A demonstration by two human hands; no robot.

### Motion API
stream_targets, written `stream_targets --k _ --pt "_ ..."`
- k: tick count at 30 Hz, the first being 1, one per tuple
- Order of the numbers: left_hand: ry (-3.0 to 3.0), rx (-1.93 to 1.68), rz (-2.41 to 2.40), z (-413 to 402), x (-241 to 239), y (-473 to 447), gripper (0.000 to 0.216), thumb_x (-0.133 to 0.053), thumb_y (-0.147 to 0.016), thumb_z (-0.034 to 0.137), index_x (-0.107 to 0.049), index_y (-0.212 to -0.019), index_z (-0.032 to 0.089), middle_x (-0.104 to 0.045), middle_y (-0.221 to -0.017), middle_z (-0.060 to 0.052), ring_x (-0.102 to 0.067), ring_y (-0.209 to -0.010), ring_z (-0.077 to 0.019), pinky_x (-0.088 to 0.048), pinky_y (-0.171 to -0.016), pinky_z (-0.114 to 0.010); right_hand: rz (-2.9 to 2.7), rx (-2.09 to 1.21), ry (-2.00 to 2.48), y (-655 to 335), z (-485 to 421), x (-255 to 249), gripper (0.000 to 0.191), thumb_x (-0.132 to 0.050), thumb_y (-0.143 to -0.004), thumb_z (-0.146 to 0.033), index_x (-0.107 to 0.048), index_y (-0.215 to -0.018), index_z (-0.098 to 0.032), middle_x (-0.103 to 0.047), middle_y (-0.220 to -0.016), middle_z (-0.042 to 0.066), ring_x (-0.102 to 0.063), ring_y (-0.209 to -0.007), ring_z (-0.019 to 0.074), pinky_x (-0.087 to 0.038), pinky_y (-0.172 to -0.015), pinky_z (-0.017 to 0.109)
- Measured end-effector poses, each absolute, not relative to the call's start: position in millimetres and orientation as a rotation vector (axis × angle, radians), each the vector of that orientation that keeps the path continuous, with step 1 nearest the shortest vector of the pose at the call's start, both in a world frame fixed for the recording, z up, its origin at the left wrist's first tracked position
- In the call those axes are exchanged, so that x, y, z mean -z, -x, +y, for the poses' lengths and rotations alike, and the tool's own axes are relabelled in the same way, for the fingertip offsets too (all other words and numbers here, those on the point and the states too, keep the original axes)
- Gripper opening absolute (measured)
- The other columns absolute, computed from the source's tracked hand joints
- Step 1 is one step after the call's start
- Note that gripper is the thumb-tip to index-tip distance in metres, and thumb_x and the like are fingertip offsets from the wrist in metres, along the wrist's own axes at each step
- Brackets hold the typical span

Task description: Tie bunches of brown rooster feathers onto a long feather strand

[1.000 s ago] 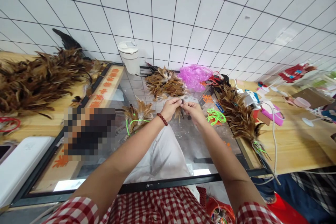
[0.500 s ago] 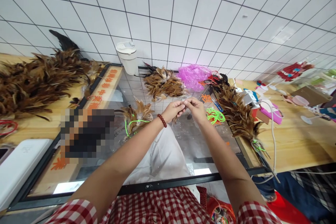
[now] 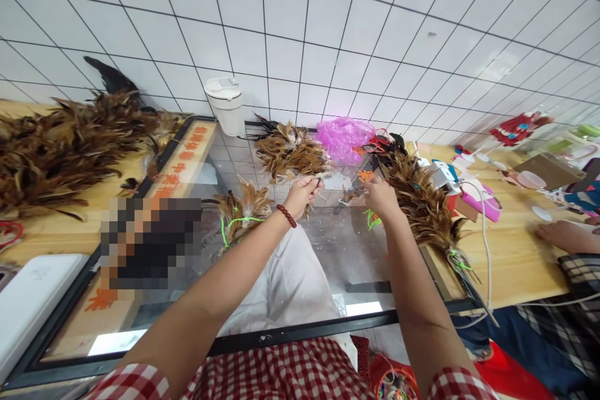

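Observation:
My left hand [image 3: 302,193] is closed in a pinch on a small bunch of brown feathers [image 3: 309,207] that hangs below its fingers, above the glass table top [image 3: 323,250]. A red bead bracelet [image 3: 287,215] circles that wrist. My right hand [image 3: 379,195] has reached right, over the green string [image 3: 372,220] and beside a long string of feathers [image 3: 424,206]. Its fingers curl down; what they hold is hidden. A tied feather bundle with green string [image 3: 241,212] lies left of my left hand.
A loose pile of brown feathers [image 3: 290,153] lies behind my hands, with a pink plastic bag [image 3: 344,137] and a white lidded cup [image 3: 227,106]. A large feather heap [image 3: 65,144] covers the left wooden table. Another person's hand [image 3: 560,234] rests at the right.
My hands were together working on one small bunch; now my right hand has moved away to the right toward the feather string, and my left keeps the bunch. Another person's hand has appeared at right.

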State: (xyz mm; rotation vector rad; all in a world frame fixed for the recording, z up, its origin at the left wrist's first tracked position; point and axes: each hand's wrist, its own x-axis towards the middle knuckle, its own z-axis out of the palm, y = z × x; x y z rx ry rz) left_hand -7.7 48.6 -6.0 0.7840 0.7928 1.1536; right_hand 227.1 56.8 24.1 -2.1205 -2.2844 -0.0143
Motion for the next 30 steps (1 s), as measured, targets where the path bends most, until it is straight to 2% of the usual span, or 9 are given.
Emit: stream_targets --k 4,11,13,15,22,27,30 --pt "-0.777 -1.16 0.798 50 7 8 0.024 -0.068 -0.076 0.032 -0.056 -0.072 0.013 -0.041 -0.055 0.006 -0.028 -0.041 -0.0012 -0.018 -0.037 -0.014 -2.33 0.098 2.084 -214 55 -23 0.023 -0.047 -0.088 -0.02 -0.069 -0.095 -0.018 -0.065 -0.106 0.013 -0.057 -0.1 0.0261 -0.039 -0.079 0.033" --pt "-0.878 -1.263 0.928 49 10 0 0.021 -0.061 -0.08 0.034 -0.056 -0.073 0.014 -0.054 -0.064 0.002 -0.036 -0.041 -0.0029 -0.022 -0.038 -0.017 -2.647 -0.065 1.314 -168 43 -46 0.024 -0.044 -0.089 -0.012 -0.067 -0.094 -0.018 -0.067 -0.092 0.009 -0.059 -0.081 0.0183 -0.037 -0.075 0.028" --pt "-0.953 -1.242 0.967 48 12 -2 0.02 -0.058 -0.082 0.032 -0.055 -0.071 0.015 -0.049 -0.055 0.005 -0.036 -0.039 -0.0044 -0.023 -0.038 -0.019 -2.674 -0.104 1.199 -155 42 -50 0.024 -0.044 -0.089 -0.012 -0.067 -0.093 -0.018 -0.068 -0.091 0.008 -0.059 -0.08 0.0172 -0.037 -0.076 0.028" --pt "-1.029 -1.246 1.011 48 15 -3 0.022 -0.056 -0.083 0.031 -0.054 -0.067 0.016 -0.042 -0.047 0.006 -0.036 -0.038 -0.0058 -0.025 -0.039 -0.019 -2.652 -0.133 1.161 -144 46 -51 0.021 -0.047 -0.089 -0.013 -0.067 -0.093 -0.019 -0.068 -0.09 0.006 -0.06 -0.08 0.0167 -0.038 -0.076 0.027" --pt "-1.012 -1.267 1.099 54 24 2 0.019 -0.055 -0.082 0.033 -0.058 -0.077 0.015 -0.05 -0.054 0.005 -0.038 -0.042 -0.006 -0.028 -0.042 -0.019 -2.487 -0.124 1.207 -134 64 -37 0.016 -0.054 -0.088 -0.019 -0.062 -0.102 -0.02 -0.07 -0.09 0.005 -0.061 -0.08 0.0178 -0.038 -0.071 0.026" --pt "-1.096 -1.225 1.134 56 33 4 0.028 -0.058 -0.08 0.038 -0.055 -0.065 0.015 -0.046 -0.051 0.005 -0.036 -0.042 -0.0059 -0.026 -0.043 -0.019 -2.456 -0.032 1.147 -140 66 -28 0.014 -0.055 -0.089 -0.024 -0.061 -0.101 -0.018 -0.07 -0.09 0.006 -0.061 -0.081 0.0193 -0.038 -0.075 0.029" --pt "-1.089 -1.165 1.101 56 33 4 0.031 -0.059 -0.079 0.042 -0.056 -0.064 0.015 -0.046 -0.05 0.004 -0.036 -0.042 -0.0062 -0.026 -0.043 -0.02 -2.452 0.015 1.082 -144 65 -28 0.015 -0.054 -0.09 -0.026 -0.061 -0.1 -0.017 -0.07 -0.09 0.008 -0.061 -0.083 0.0202 -0.038 -0.079 0.031"
